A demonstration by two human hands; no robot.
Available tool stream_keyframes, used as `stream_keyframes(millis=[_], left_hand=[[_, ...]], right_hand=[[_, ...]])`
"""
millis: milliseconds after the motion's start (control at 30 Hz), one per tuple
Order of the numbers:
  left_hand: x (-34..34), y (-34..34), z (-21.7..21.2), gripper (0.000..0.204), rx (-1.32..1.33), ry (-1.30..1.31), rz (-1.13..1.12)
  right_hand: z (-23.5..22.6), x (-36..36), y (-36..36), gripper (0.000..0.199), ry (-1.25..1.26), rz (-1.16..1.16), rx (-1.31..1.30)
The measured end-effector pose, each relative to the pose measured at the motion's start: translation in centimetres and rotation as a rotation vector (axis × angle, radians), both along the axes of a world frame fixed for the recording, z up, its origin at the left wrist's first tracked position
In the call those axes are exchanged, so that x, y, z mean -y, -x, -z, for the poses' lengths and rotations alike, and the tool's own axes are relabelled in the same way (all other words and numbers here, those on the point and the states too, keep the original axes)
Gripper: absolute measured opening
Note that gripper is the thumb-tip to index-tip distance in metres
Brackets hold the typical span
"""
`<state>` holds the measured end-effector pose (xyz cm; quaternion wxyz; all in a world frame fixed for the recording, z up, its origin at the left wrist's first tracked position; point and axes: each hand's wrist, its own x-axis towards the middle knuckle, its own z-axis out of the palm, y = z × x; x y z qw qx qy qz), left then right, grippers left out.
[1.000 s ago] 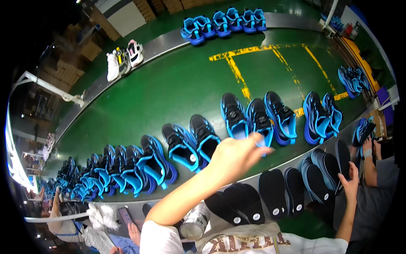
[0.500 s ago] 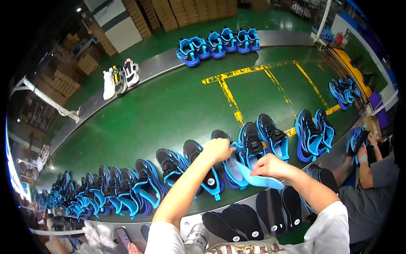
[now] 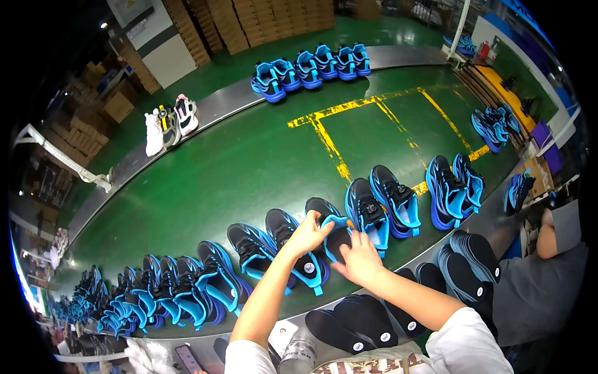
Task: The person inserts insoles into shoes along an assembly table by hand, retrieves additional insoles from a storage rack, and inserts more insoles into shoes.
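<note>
Two hands are in view, the left hand [image 3: 309,234] and the right hand [image 3: 358,262], both on one blue shoe [image 3: 333,227]. Five blue shoes [image 3: 311,62] stand in the far group, and three pale shoes [image 3: 168,121] to its left. Two blue shoes [image 3: 458,187] stand at the right, with two [image 3: 383,206] beside the held one. The crowded row [image 3: 156,290] at left looks like a dozen or more. Black insoles [image 3: 355,321] lie in several stacks.

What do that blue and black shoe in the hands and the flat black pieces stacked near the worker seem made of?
Shoe: seemingly synthetic fabric with glossy blue plastic-like overlays that catch light. Black insoles: probably matte foam, thin, flat and dull. Both are guesses from looks.
</note>
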<state>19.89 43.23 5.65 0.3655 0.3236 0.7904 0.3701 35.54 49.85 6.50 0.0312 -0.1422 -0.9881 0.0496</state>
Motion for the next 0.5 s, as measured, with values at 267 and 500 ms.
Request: stream_keyframes(millis=[267,500], left_hand=[[-0.5,-0.1,1.8,0.055,-0.148,-0.057,-0.080],[-0.7,-1.1,1.8,0.054,-0.243,-0.084,-0.095]], right_hand=[[1.2,-0.4,1.0,0.017,0.174,-0.022,0.342],[7.2,-1.6,2.9,0.015,0.027,-0.069,0.218]])
